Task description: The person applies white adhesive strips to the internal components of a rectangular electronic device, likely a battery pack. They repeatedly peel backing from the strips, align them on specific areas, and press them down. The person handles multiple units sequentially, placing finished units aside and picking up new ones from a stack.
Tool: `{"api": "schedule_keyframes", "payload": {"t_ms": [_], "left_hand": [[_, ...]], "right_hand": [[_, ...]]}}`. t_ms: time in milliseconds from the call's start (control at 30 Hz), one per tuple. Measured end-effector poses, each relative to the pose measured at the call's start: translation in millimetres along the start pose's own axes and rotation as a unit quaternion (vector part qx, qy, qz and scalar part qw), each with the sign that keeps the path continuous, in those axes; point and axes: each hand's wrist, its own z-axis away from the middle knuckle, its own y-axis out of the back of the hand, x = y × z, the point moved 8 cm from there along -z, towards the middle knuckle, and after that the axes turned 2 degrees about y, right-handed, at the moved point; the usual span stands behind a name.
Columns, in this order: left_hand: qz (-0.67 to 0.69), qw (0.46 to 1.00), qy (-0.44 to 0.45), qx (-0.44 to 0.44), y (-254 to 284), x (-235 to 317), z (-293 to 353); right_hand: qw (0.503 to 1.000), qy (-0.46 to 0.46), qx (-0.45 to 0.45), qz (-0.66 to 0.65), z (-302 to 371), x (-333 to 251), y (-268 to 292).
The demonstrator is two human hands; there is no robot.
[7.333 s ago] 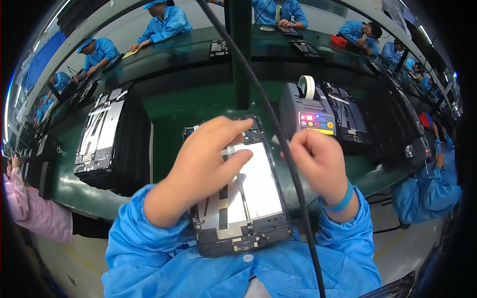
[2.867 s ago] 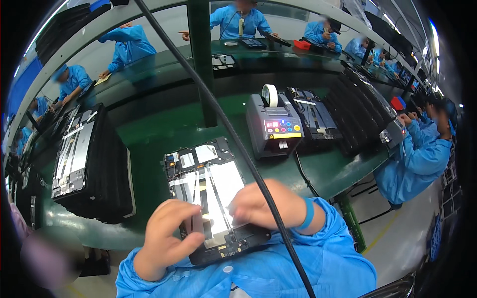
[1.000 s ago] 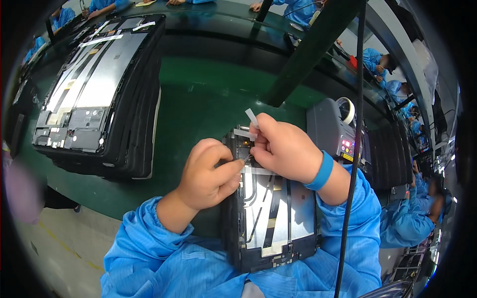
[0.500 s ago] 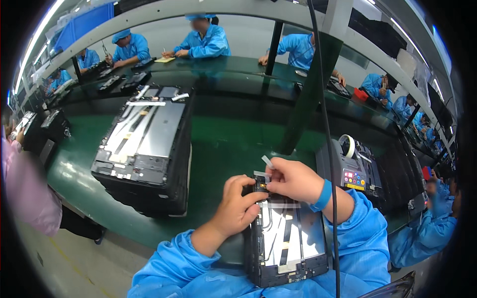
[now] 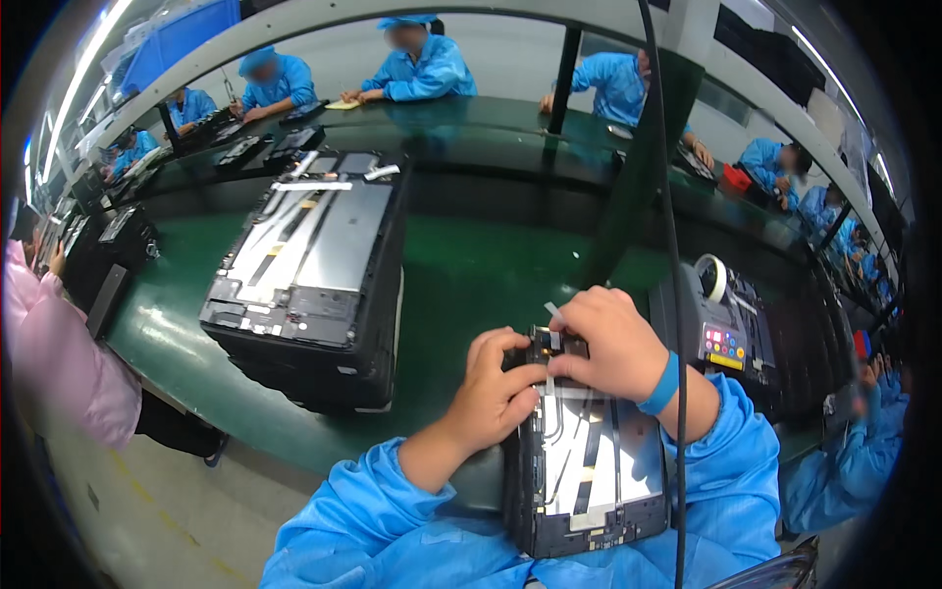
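A tablet-like device with its back off (image 5: 643, 476) lies in front of me, with a black frame, a shiny silver inside and dark ribbon cables. My left hand (image 5: 496, 393) grips its far left corner with bent fingers, thumb on the frame. Beside it, my right hand (image 5: 616, 344) bends over the same corner, thumb and fingers pinched together. A short whitish strip of tape (image 5: 554, 311) sticks out above the right fingers; its other end is hidden. A small black part (image 5: 546, 340) shows between the two hands.
A tall stack of similar devices (image 5: 334, 245) stands to the left on the green table (image 5: 461, 255). To the right is a grey tape dispenser (image 5: 692, 329) with lit buttons and a white tape roll (image 5: 718, 280). A black cable (image 5: 669, 245) hangs before me. Co-workers sit across.
The whole view has shifted, so things appear further right. My right hand has turned and come lower over the corner, and less of the tape strip shows. My left hand keeps its grip.
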Motion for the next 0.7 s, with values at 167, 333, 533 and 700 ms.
{"api": "schedule_keyframes", "payload": {"t_ms": [167, 333, 533, 700], "left_hand": [[-0.004, 1.000, 0.008, -0.011, -1.2, -2.8, -1.1], [0.000, 1.000, 0.021, -0.018, -3.0, -5.6, -0.2], [-0.001, 1.000, 0.014, -0.019, -3.5, -4.6, -2.3], [-0.002, 1.000, 0.013, -0.013, -0.7, -2.0, -2.3]], "right_hand": [[0.984, -0.024, -0.050, -0.167, 9.9, 23.5, -26.6], [0.963, -0.030, -0.060, -0.259, 10.6, 23.3, -26.5], [0.951, -0.095, -0.142, -0.258, 6.9, 35.3, -38.4], [0.914, -0.169, -0.188, -0.318, 4.7, 49.8, -45.8]]}}
